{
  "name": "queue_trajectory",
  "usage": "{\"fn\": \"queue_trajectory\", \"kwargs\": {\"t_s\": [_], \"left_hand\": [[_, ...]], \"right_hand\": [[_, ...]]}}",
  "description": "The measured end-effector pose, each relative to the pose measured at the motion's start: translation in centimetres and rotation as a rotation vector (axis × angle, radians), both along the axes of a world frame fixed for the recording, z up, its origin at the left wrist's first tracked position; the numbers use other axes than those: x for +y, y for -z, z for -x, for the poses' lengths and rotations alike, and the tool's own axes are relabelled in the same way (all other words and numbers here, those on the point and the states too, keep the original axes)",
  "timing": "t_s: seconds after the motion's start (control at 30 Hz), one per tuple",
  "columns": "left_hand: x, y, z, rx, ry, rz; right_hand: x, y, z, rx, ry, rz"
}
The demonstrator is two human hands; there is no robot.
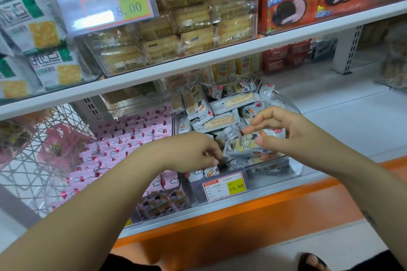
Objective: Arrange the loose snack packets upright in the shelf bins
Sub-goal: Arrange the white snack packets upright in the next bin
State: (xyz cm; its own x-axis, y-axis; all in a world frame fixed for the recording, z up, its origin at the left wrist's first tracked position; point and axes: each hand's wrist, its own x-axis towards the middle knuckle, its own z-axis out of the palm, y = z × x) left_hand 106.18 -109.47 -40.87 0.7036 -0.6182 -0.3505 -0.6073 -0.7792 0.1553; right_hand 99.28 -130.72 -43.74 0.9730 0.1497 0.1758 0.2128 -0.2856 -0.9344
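In the clear bin (294, 104) on the lower shelf (352, 105): a loose heap of white packets (222, 103), lying at all angles. Over the bin's front, the right hand (284, 132) pinches one packet (246, 146) between thumb and fingers, held crosswise. The left hand (191, 152), fingers curled, meets that packet's left end; whether it grips cannot be told. On the bin's front wall, a price tag (224, 186) reads 15.80. Left of the bin: pink packs (132, 136) in rows, then a wire basket (44, 149). Below the bin: an orange edge (253, 211). Above the bin: an upper shelf (220, 55) carrying biscuit packs (189, 15).
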Motion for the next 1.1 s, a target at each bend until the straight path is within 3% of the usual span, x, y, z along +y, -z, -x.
{"fn": "queue_trajectory", "kwargs": {"t_s": [0.17, 0.33, 0.63, 0.83, 1.0, 1.1], "left_hand": [[0.3, 0.1, -0.1, 0.037, -0.040, 0.069], [0.5, 0.3, -0.1, 0.032, -0.042, 0.099], [0.5, 0.5, 0.0, 0.046, -0.069, 0.170], [-0.1, 1.7, 0.4, -0.058, 0.030, 0.195], [-0.3, 2.3, 0.3, -0.088, 0.035, 0.164], [-0.3, 2.2, 0.3, -0.067, 0.033, 0.166]], "right_hand": [[-0.6, 0.5, -0.7, -0.054, 0.090, 0.149], [0.1, 0.6, -1.0, -0.102, 0.165, 0.144], [3.7, 2.3, -2.4, -0.209, -0.006, 0.600], [3.8, 2.6, -2.2, -0.058, -0.104, 0.544], [-0.8, 0.2, -1.6, -0.105, 0.101, 0.465], [-2.7, 0.4, -1.3, -0.078, 0.134, 0.570]]}}
